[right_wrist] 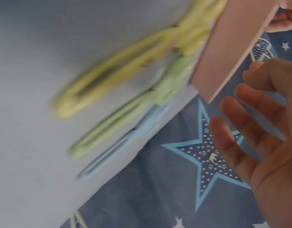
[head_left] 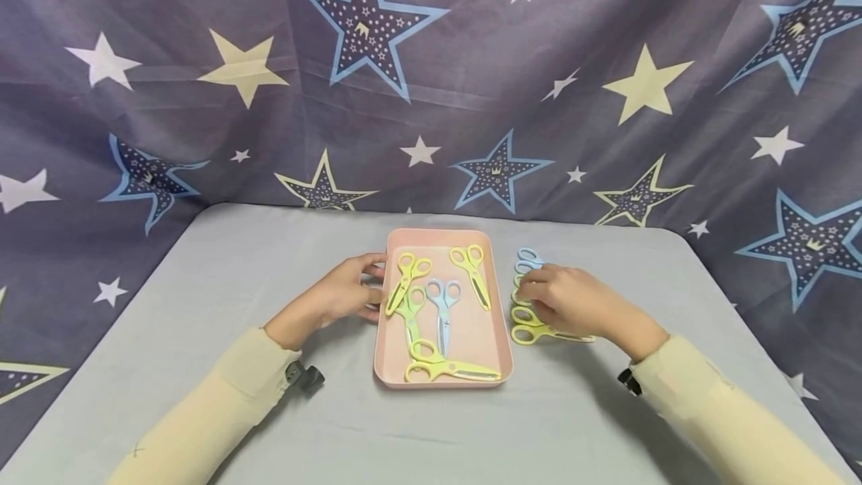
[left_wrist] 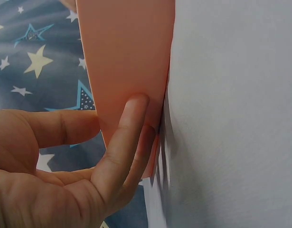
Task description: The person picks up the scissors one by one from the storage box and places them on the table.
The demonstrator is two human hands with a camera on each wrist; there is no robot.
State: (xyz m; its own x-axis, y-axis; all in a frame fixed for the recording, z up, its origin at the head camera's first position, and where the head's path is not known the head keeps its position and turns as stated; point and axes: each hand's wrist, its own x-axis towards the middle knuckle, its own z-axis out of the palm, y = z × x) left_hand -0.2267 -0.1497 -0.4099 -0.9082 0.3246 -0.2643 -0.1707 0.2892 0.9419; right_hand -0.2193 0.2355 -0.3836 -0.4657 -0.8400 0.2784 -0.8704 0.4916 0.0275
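My left hand [head_left: 346, 290] rests its fingers against the left wall of a pink tray [head_left: 381, 350]; in the left wrist view the fingertips [left_wrist: 137, 102] press on that wall. Inside the tray lie yellow scissors [head_left: 441, 367] near the front, blue scissors [head_left: 443, 313], green scissors [head_left: 410, 313] and two more yellow pairs. Right of the tray, my right hand [head_left: 572, 302] hovers over a column of scissors, its fingers loosely bent and holding nothing. The yellow scissors [right_wrist: 117, 71], green scissors [right_wrist: 117, 121] and blue scissors [right_wrist: 136, 135] there point their handles toward the tray.
A grey cloth covers the table [head_left: 323, 425]. Behind its far edge hangs a dark curtain [head_left: 471, 111] printed with stars. The handles of the scissors on the table lie close to the tray's right wall.
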